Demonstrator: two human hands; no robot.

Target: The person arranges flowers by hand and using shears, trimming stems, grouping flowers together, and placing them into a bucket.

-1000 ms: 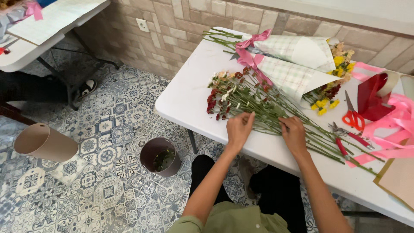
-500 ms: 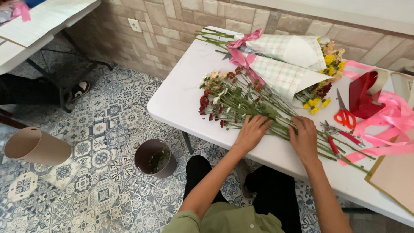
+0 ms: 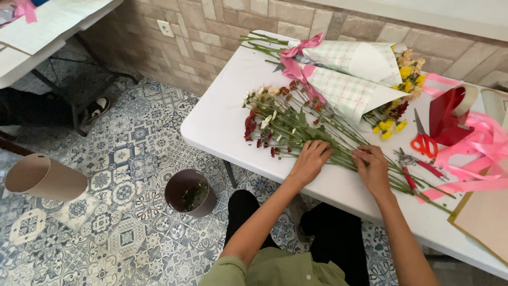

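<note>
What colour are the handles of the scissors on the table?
The scissors have red-orange handles, seen in the head view, lying right of the wrapped bouquets.

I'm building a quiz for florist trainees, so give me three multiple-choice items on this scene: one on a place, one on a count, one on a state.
1. Where is the round dark bucket?
A. On the patterned tile floor beside the table
B. On the white table
C. Under the far table

2. How many paper-wrapped bouquets tied with pink ribbon lie on the table?
A. One
B. Two
C. Four

3. What state are the loose red and white flowers in?
A. Standing in a vase
B. Wrapped in paper
C. Lying flat, unwrapped, under both hands

Answers:
1. A: the round dark bucket stands on the floor near the white table.
2. B: two paper-wrapped bouquets lie side by side.
3. C: the loose red and white flowers lie bare, with the left hand and right hand on their stems.
</note>
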